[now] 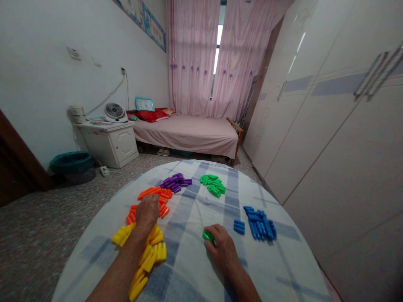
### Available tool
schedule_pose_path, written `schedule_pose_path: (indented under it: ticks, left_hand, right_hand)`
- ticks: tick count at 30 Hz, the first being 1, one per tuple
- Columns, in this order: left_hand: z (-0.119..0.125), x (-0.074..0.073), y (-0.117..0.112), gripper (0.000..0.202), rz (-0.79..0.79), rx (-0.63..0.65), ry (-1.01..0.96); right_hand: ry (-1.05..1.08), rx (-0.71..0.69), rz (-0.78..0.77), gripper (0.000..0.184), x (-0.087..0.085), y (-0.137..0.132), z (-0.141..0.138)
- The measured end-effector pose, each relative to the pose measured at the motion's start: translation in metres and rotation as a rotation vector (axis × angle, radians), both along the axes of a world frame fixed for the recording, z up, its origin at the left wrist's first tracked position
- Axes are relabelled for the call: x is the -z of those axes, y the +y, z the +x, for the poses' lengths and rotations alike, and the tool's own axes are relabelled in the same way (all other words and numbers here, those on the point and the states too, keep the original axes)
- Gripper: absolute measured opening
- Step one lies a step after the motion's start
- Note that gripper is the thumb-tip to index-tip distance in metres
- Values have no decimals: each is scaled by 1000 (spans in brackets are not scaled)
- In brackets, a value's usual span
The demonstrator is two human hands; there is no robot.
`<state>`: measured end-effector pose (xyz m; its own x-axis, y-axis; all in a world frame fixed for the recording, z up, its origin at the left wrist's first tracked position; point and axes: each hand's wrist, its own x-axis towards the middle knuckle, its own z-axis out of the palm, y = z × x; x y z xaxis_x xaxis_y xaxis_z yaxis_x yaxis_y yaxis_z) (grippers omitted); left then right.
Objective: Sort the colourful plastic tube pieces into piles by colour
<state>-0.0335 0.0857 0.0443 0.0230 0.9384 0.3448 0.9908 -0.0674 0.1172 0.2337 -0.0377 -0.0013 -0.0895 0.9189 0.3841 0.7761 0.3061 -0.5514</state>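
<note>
My right hand [220,247] rests low over the cloth-covered table, its thumb and fingers closed around a small green plastic piece [208,236]. Amid a pile of small orange plastic pieces [164,212] is my left hand [147,212], back upward and fingers curled down. Its fingertips are hidden, so I cannot see whether it grips one. Beneath my left forearm spread chunky yellow plastic pieces [151,258], partly covered by it. To the right of my right hand, a short row of blue pieces [239,227] lies beside a larger blue pile [261,224].
Purple pieces [174,183] and a green pile [214,184] lie toward the far side of the round table [192,260]. Beyond it stand a bed [192,130], a white cabinet [126,144] with a fan [115,111], and a bin [72,165]. A wardrobe [330,147] lines the right.
</note>
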Motion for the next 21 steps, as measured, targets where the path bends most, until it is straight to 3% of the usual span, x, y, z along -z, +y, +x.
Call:
schedule_pose_path:
  ticks: [3,5,8,10,13,15,17,21]
  left_hand:
    - [12,-3,-13,24,134,35,-40]
    - [33,1,-30,26,223,128,-117]
    - [75,25,-61,27,196,409,-264]
    - [100,49,-78,31,120,514,-335]
    - [121,80,-90,34,67,501,-408]
    - [124,91,-92,35,51,480,-444]
    - [123,94,-91,35,37,488,-465]
    - [122,86,-91,35,1,481,-463]
  right_hand:
    - [7,12,16,32,0,0,1]
    - [15,16,26,31,1,1,2]
    - [32,29,54,30,4,3,3]
    - [49,48,74,30,8,4,5]
    - [79,84,91,32,12,5,9]
    - [101,110,94,32,14,4,12]
    - [125,128,86,31,16,4,14]
    - [167,143,46,28,16,11,18]
